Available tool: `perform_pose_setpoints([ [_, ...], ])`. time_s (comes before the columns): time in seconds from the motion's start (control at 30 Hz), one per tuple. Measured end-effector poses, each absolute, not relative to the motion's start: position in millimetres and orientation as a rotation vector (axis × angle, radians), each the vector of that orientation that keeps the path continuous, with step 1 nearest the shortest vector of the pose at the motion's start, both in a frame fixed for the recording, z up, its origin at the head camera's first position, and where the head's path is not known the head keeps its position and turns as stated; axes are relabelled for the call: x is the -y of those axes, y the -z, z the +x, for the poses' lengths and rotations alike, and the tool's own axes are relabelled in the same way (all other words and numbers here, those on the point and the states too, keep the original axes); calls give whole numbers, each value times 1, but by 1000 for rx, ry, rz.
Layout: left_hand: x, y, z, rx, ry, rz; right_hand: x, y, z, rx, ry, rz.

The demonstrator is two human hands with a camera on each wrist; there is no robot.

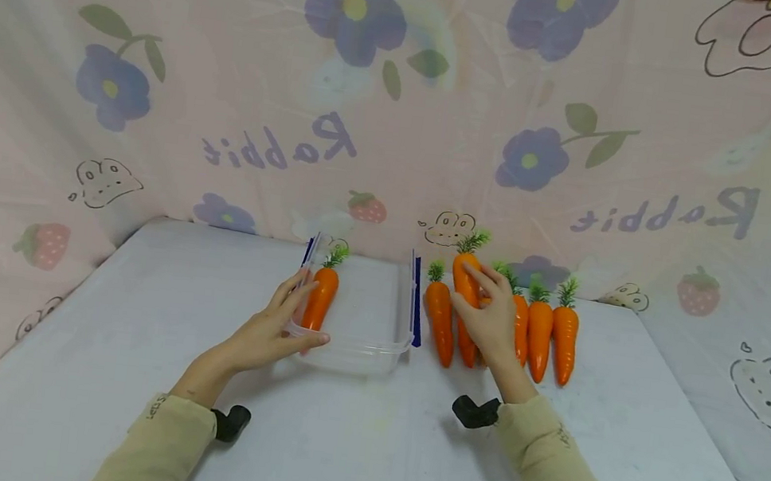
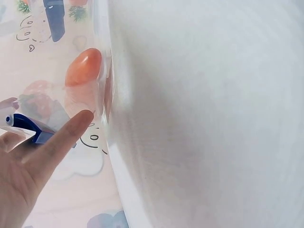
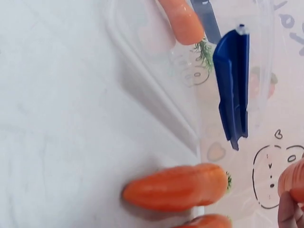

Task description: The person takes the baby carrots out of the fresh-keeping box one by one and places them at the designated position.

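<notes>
My left hand (image 1: 273, 331) rests at the near left corner of a clear plastic container (image 1: 361, 344), its thumb along the front rim and its fingers at the left side. Inside the container, one orange toy carrot (image 1: 322, 297) with a green top lies along the left wall. My right hand (image 1: 491, 318) holds another carrot (image 1: 466, 270) between thumb and fingers, raised over the row on the right. That row has several more carrots, among them a left one (image 1: 439, 319) and a far right one (image 1: 564, 339); my right hand partly hides the middle ones.
Blue latch flaps stand out at the container's sides, the right one (image 3: 232, 85) facing the carrot row. A white table (image 1: 344, 460) lies under everything. Behind it hangs a printed cloth (image 1: 425, 149) with flowers and rabbits.
</notes>
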State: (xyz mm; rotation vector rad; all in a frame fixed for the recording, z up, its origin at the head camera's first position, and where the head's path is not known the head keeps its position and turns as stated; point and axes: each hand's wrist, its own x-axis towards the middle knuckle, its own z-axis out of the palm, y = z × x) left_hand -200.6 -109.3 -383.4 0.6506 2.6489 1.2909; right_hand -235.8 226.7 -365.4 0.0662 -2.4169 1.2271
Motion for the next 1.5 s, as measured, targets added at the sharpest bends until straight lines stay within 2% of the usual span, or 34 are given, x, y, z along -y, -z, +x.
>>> perform_pose_setpoints([
  [1.5,109,384,-202,-2685,-1266,665,-316,391,-216,2344,-1037,-110],
])
